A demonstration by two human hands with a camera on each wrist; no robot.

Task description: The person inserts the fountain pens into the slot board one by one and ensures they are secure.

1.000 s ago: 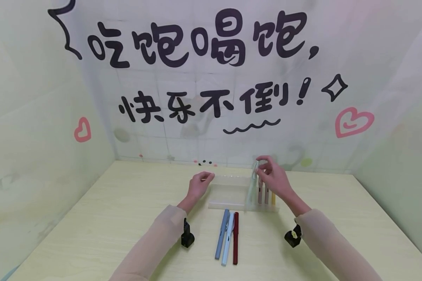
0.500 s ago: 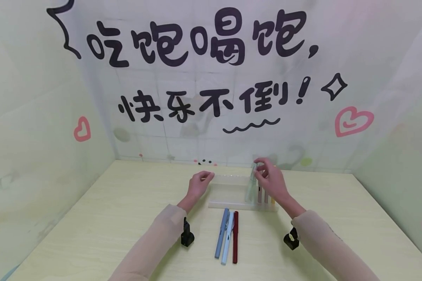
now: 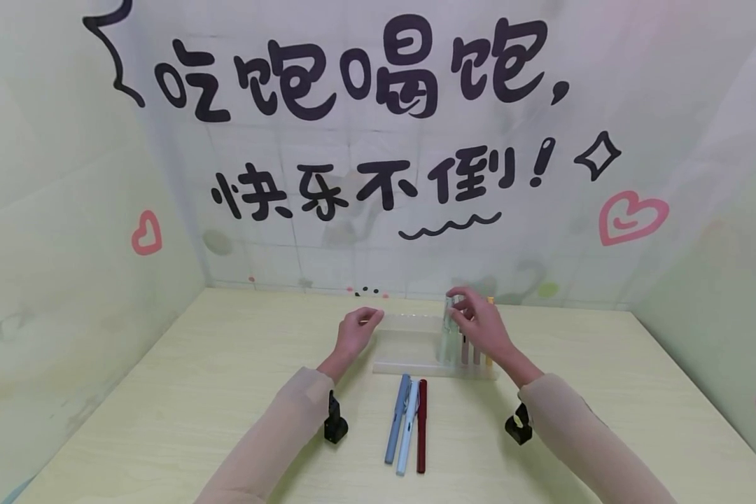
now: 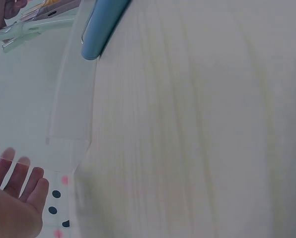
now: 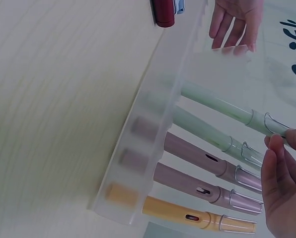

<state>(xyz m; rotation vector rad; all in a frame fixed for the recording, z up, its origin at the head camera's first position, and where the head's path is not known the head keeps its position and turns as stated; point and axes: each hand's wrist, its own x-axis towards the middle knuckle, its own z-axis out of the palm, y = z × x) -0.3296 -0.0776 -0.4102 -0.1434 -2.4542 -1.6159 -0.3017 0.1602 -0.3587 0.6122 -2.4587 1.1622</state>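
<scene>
A translucent pen stand (image 3: 406, 343) sits toward the back of the table. My left hand (image 3: 357, 332) holds its left upper edge, fingertips partly behind the clear panel. With thumb and fingers, my right hand (image 3: 486, 327) pinches the cap end of a light green pen (image 5: 222, 106), whose lower end reaches behind the stand's frosted front rail. Beside it in the right wrist view stand a second light green pen (image 5: 202, 126), two mauve pens (image 5: 192, 153) and a yellow pen (image 5: 175, 212). In the head view the right hand partly covers these pens.
Three pens lie on the table in front of the stand: a grey-blue pen (image 3: 397, 420), a light blue pen (image 3: 407, 430) and a dark red pen (image 3: 422, 427). A printed curtain (image 3: 378, 259) hangs behind the table.
My right hand has shifted left and slightly down with the green pen, which has gone from leaning to nearly upright beside the other green pen. My left hand has stayed put.
</scene>
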